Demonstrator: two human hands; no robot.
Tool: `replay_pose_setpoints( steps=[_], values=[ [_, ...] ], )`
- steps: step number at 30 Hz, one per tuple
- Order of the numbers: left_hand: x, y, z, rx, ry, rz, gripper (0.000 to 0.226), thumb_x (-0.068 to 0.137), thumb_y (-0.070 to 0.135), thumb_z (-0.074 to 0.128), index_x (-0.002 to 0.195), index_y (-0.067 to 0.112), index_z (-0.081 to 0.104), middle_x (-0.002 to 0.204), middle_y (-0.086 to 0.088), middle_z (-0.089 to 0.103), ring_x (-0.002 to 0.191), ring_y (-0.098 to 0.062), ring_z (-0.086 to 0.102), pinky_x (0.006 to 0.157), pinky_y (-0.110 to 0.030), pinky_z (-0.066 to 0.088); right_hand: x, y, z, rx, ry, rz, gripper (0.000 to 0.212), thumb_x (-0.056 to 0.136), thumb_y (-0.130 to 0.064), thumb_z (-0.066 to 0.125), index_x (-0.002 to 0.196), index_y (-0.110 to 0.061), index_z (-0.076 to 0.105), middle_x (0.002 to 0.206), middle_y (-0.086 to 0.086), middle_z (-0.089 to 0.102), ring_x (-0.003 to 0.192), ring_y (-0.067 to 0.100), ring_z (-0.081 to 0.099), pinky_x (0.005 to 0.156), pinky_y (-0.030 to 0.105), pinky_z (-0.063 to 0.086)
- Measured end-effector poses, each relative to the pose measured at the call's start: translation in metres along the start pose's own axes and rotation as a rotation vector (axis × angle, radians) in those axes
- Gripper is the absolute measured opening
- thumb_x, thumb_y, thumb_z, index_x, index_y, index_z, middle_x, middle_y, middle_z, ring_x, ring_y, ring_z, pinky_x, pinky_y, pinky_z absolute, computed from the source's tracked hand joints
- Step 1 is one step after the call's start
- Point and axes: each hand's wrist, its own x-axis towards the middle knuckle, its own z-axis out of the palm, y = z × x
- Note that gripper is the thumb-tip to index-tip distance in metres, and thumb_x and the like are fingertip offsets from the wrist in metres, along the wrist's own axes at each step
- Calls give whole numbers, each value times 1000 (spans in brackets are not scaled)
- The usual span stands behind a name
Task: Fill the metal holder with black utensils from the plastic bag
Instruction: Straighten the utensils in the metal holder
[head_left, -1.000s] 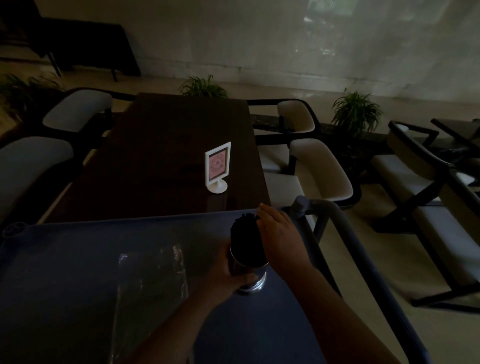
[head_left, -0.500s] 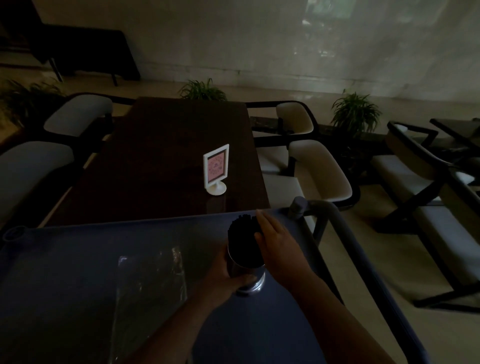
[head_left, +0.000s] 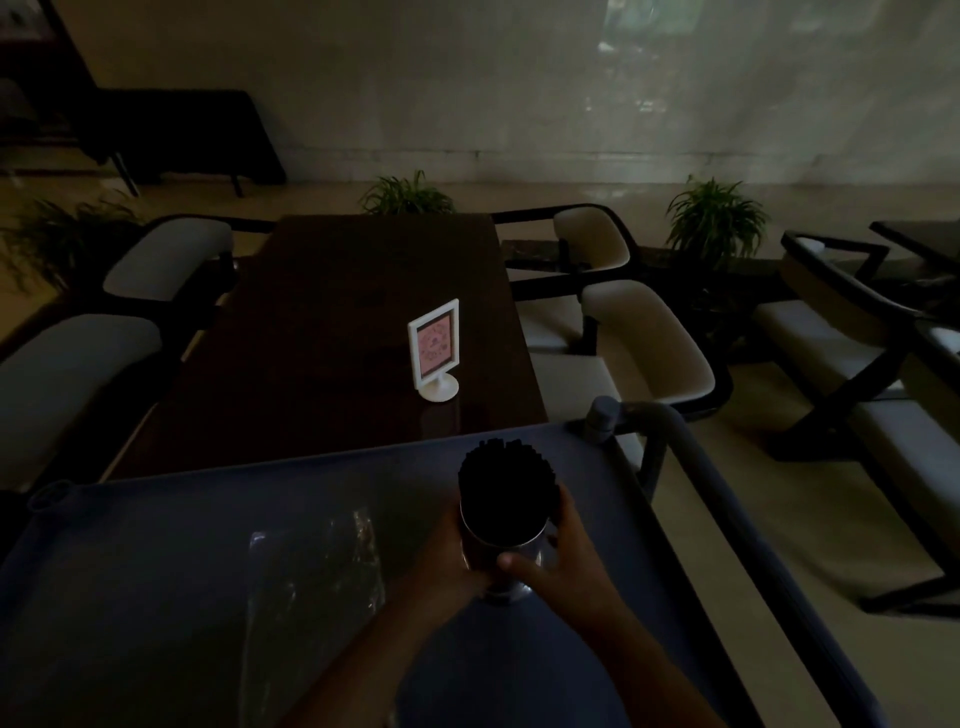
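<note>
The holder (head_left: 501, 545), gripped on the cart (head_left: 156, 571) by the left hand (head_left: 447, 558) and right hand (head_left: 569, 558), is packed with utensils (head_left: 506, 478), and with the bag (head_left: 311, 571) lying flat nearby, filling is judged practically done.

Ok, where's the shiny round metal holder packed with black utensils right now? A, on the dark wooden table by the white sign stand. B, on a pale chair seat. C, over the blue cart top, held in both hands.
C: the metal holder sits between the left hand and right hand above the blue cart.
</note>
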Motion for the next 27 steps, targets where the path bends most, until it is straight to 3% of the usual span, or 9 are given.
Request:
replay_pose_setpoints(
  steps=[3, 6, 10, 13, 15, 17, 22, 24, 27],
  values=[
    [-3, 0, -11, 79, -63, 6, 84, 69, 17, 85, 132, 40, 34, 129, 28, 46, 112, 24, 48, 86, -1, 42, 1, 2, 6, -27, 1, -3, 103, 59, -44, 91, 142, -47, 30, 141, -26, 49, 131, -4, 46, 103, 17, 43],
    [-5, 4, -28, 114, -40, -45, 62, 80, 12, 78, 116, 49, 44, 118, 32, 54, 112, 14, 55, 89, -9, 46, 5, 3, 9, -28, -4, 4, 113, 57, -34, 92, 148, -33, 26, 145, -18, 47, 134, -1, 43, 110, 35, 42],
    [-3, 16, -44, 55, 23, -79, 49, 85, 2, 71, 97, 46, 53, 83, 45, 66, 85, 23, 61, 66, 2, 46, 7, 2, 11, -4, -3, -7, 116, 57, -21, 92, 150, -21, 23, 149, -8, 42, 138, 3, 39, 115, 34, 36],
    [2, 27, -47, -14, 53, -60, 42, 84, 10, 75, 100, 45, 60, 93, 37, 70, 92, 20, 63, 70, -3, 50, 8, 4, 10, 6, 9, -18, 104, 58, -22, 91, 142, -40, 32, 138, -24, 50, 129, -6, 45, 105, 18, 41],
    [5, 37, -45, -30, 40, -53, 48, 79, 21, 78, 116, 42, 57, 113, 25, 68, 108, 9, 61, 89, -18, 51, 9, 2, 9, -20, 11, -33, 94, 58, -24, 90, 130, -56, 37, 130, -34, 51, 122, -12, 48, 94, 5, 40],
    [10, 43, -42, -12, 28, -47, 57, 79, 22, 78, 128, 38, 53, 126, 14, 62, 118, -1, 56, 100, -31, 47, 9, 1, 8, -29, 23, -40, 90, 58, -24, 90, 123, -60, 39, 126, -36, 52, 119, -13, 49, 90, 3, 40],
    [24, 44, -34, 49, 53, -38, 53, 83, 17, 75, 122, 43, 51, 119, 17, 60, 109, 1, 56, 85, -17, 47, 10, 4, 8, 0, 10, -4, 88, 54, -30, 89, 123, -57, 41, 124, -28, 57, 117, -6, 55, 93, 21, 49],
    [28, 43, -29, 35, 54, -64, 53, 84, 13, 73, 122, 42, 50, 111, 21, 59, 101, 6, 57, 75, -9, 48, 10, 4, 8, -20, 9, -10, 90, 54, -31, 89, 124, -57, 39, 125, -31, 55, 118, -8, 53, 93, 15, 47],
    [33, 40, -25, 12, 75, -107, 45, 83, 7, 73, 106, 42, 57, 101, 24, 62, 95, 3, 60, 70, -10, 45, 12, 5, 9, -36, 8, -26, 96, 54, -26, 90, 128, -55, 38, 127, -36, 51, 120, -13, 49, 90, 3, 40]
  ],
)
